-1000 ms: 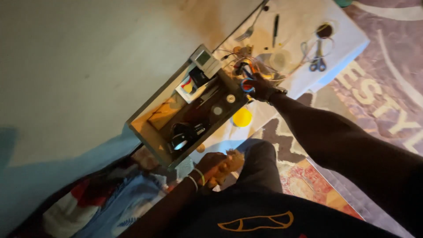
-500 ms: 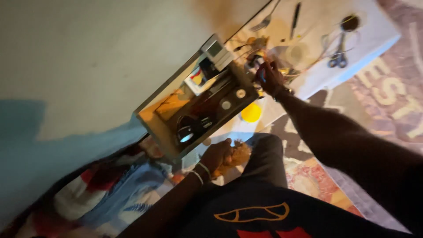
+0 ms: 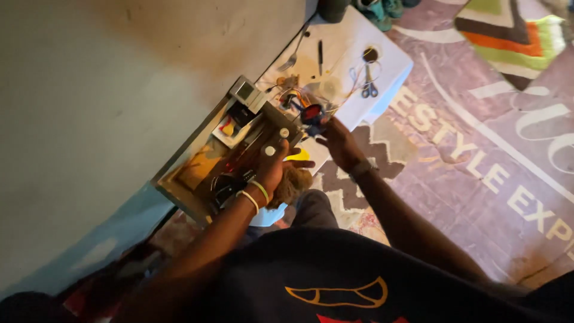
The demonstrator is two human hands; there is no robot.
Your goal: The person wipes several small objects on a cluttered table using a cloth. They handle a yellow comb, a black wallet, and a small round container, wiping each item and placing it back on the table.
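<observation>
My left hand [image 3: 272, 170], with bands at the wrist, reaches over an open wooden box [image 3: 179, 179] full of small dark tools. Its fingers are spread and its thumb sticks out to the right. A brown fuzzy lump [image 3: 294, 184] sits right against the heel of that hand, above my knee. My right hand [image 3: 338, 140] is stretched to the box's far corner. Its fingertips pinch a small blue and red object [image 3: 312, 113] among tangled wires.
A grey device with a small screen [image 3: 245, 91] sits at the box's far end by the pale wall. A white sheet [image 3: 391, 63] holds scissors [image 3: 369, 90], a fork [image 3: 290, 60] and a pen [image 3: 320, 49]. A yellow disc [image 3: 297, 156] lies near the box. A patterned rug [image 3: 478, 161] covers the floor.
My left hand has moved up from my lap onto the box and spread its fingers. My right hand pulled back slightly with the blue and red object. The view swung right.
</observation>
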